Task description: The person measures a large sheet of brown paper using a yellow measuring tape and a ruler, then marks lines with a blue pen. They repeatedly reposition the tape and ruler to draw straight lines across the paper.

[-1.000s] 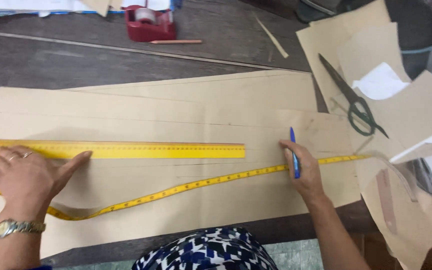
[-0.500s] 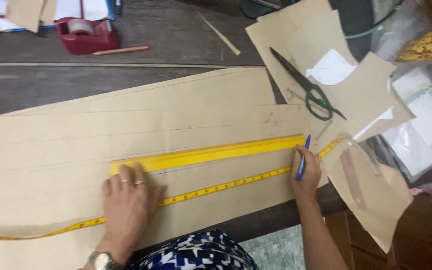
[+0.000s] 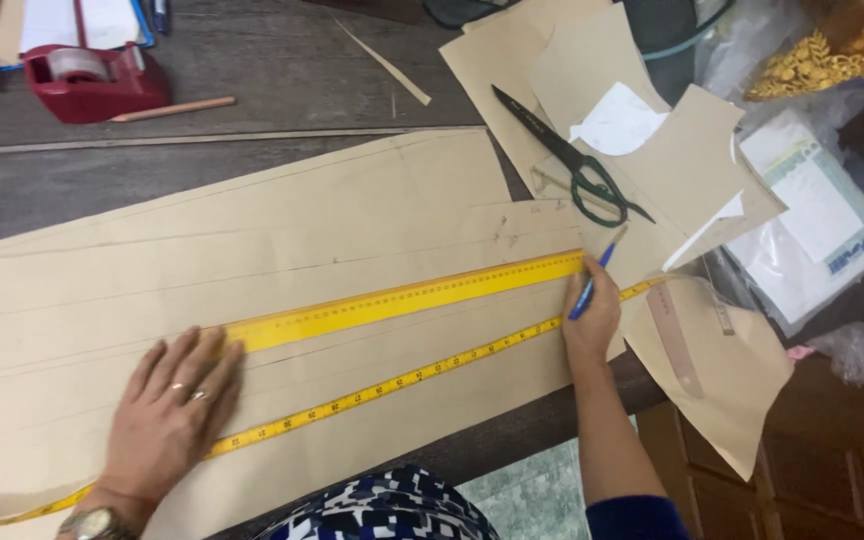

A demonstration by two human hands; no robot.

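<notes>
Two hands work on a long sheet of brown paper (image 3: pixel 282 230) spread across a dark wooden table (image 3: pixel 282 70), all seen from the head camera. The left hand (image 3: pixel 170 415) lies flat with fingers spread, pressing down the near end of a yellow ruler (image 3: pixel 402 298) that runs along the paper at a slight slant. The right hand (image 3: pixel 592 318) is closed around a blue pen (image 3: pixel 592 280), whose upper end stands beside the far end of the ruler. A yellow tape measure (image 3: pixel 392 385) trails across the paper just below the ruler, passing under the left hand and past the right. Beyond the right hand, dark scissors with green handles (image 3: pixel 577 160) rest on loose paper cut-outs (image 3: pixel 682 170). At the far left stands a red tape dispenser (image 3: pixel 97 80) with a pencil (image 3: pixel 174 108) just beside it.
</notes>
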